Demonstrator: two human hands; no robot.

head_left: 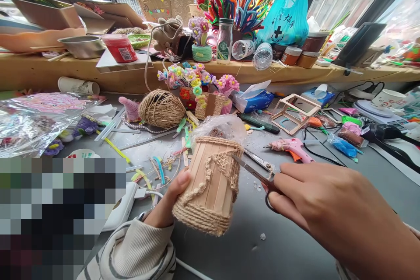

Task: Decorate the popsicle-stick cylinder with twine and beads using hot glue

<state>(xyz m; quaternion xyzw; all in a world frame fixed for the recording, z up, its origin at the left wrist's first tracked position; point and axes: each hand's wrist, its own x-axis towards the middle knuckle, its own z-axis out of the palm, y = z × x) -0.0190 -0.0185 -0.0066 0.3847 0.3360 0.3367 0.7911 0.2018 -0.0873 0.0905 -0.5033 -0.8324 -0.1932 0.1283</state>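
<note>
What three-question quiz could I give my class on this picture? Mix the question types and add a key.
1. Multiple choice: what does the right hand's grip hold?
a) a pink glue gun
b) scissors
c) a ball of twine

2. True or false: the left hand's grip holds the wood-slatted cup at a tilt.

3. Fill the gap: the base of the cup is wrapped in coils of ____.

Key: 1. b; 2. true; 3. rope.
</note>
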